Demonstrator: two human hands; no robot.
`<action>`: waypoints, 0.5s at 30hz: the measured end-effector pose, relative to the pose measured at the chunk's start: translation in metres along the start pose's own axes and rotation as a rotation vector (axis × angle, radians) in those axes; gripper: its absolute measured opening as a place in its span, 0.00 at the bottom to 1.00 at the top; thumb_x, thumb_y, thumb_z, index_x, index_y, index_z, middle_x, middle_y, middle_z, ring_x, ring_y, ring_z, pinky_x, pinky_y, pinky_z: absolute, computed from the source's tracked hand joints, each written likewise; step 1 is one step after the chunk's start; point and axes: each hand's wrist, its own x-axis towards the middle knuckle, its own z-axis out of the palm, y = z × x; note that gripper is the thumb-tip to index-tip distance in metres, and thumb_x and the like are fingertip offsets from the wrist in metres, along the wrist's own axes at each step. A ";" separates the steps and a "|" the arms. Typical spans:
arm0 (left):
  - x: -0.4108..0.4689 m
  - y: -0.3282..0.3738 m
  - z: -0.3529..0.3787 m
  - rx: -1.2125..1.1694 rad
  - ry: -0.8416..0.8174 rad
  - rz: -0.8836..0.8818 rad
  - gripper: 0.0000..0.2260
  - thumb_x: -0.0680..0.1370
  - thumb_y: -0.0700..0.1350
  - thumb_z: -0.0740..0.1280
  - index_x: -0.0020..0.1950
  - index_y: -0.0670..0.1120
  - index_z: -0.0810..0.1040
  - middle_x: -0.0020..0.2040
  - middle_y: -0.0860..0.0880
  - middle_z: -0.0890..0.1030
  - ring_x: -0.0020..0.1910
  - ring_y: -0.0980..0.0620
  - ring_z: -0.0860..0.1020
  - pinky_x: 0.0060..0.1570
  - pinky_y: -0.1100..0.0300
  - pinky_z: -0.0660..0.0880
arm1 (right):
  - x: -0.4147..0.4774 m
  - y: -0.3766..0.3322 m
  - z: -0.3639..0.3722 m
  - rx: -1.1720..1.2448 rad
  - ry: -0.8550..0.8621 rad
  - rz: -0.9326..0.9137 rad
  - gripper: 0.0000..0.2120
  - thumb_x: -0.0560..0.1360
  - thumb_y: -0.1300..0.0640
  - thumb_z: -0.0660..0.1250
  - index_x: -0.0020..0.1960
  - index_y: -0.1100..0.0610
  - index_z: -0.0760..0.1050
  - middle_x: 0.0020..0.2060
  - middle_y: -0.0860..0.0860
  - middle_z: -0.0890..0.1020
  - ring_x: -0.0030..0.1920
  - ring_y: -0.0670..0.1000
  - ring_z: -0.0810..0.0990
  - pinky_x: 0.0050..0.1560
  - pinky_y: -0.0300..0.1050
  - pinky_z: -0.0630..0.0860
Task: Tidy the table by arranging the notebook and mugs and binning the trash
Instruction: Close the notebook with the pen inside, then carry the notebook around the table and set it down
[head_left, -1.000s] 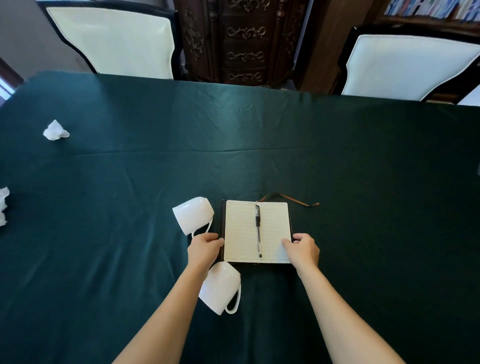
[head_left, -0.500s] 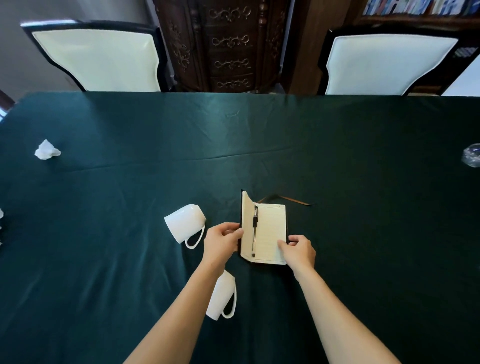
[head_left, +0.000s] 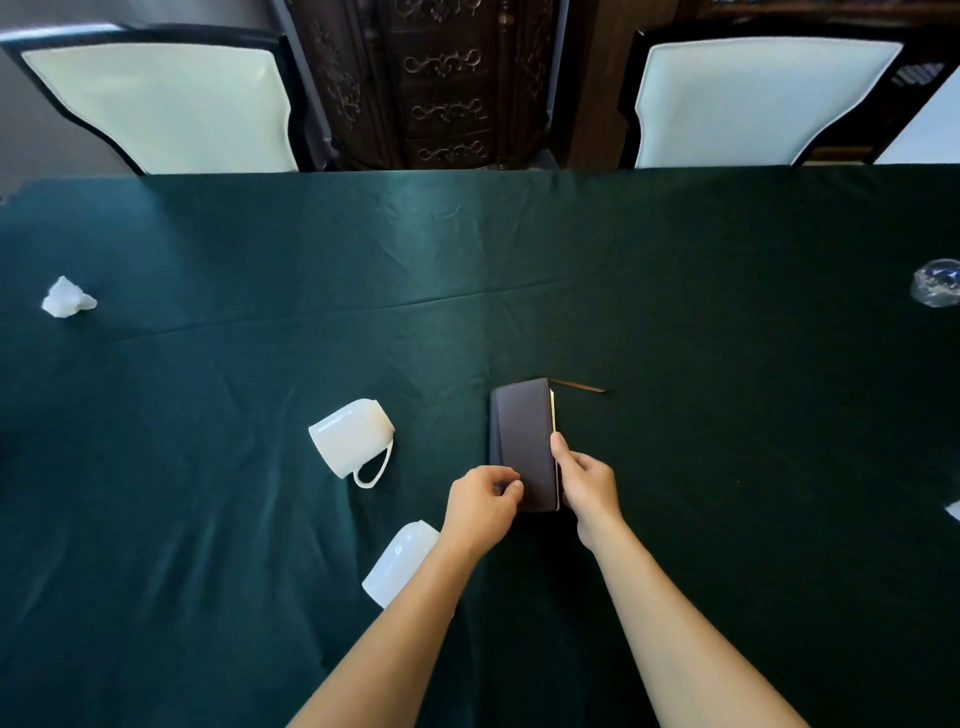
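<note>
A dark-covered notebook (head_left: 523, 441) lies closed on the green tablecloth (head_left: 467, 260), its brown ribbon (head_left: 579, 386) trailing out at the top right. My left hand (head_left: 483, 506) pinches the cover's near left corner. My right hand (head_left: 584, 480) holds the notebook's right edge, thumb along the pages. The pen is hidden inside. One white mug (head_left: 349, 440) lies on its side left of the notebook. A second white mug (head_left: 400, 561) lies tipped over beneath my left forearm. A crumpled white paper (head_left: 66, 304) sits at the far left.
A crumpled clear plastic piece (head_left: 936, 289) lies at the right edge, with a white scrap (head_left: 954, 510) below it. Two white-cushioned chairs (head_left: 166, 109) (head_left: 753, 98) stand behind the table's far edge, with a carved dark cabinet (head_left: 441, 83) between them.
The open notebook has been folded shut over the pen: my left hand swung the left cover rightward onto the pages. The view shifted, bringing the plastic at right into sight.
</note>
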 end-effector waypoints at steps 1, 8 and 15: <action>-0.001 0.000 0.000 0.028 -0.016 0.017 0.12 0.82 0.45 0.68 0.63 0.46 0.86 0.65 0.49 0.85 0.61 0.49 0.83 0.60 0.61 0.74 | -0.001 0.001 0.001 -0.007 -0.015 -0.028 0.15 0.76 0.39 0.73 0.46 0.50 0.85 0.46 0.50 0.88 0.49 0.53 0.87 0.54 0.55 0.85; -0.012 -0.005 -0.005 0.122 -0.068 0.028 0.18 0.81 0.45 0.69 0.71 0.47 0.81 0.69 0.47 0.83 0.67 0.48 0.80 0.59 0.65 0.71 | -0.014 -0.005 0.002 -0.091 0.001 -0.109 0.18 0.79 0.54 0.74 0.66 0.60 0.79 0.58 0.56 0.85 0.58 0.58 0.84 0.63 0.60 0.81; -0.029 0.000 -0.028 -0.249 0.129 -0.016 0.23 0.78 0.45 0.75 0.73 0.45 0.78 0.64 0.46 0.85 0.61 0.46 0.84 0.67 0.48 0.78 | -0.057 -0.017 -0.023 0.115 -0.264 -0.222 0.08 0.80 0.62 0.72 0.59 0.62 0.80 0.53 0.59 0.87 0.49 0.54 0.86 0.49 0.48 0.83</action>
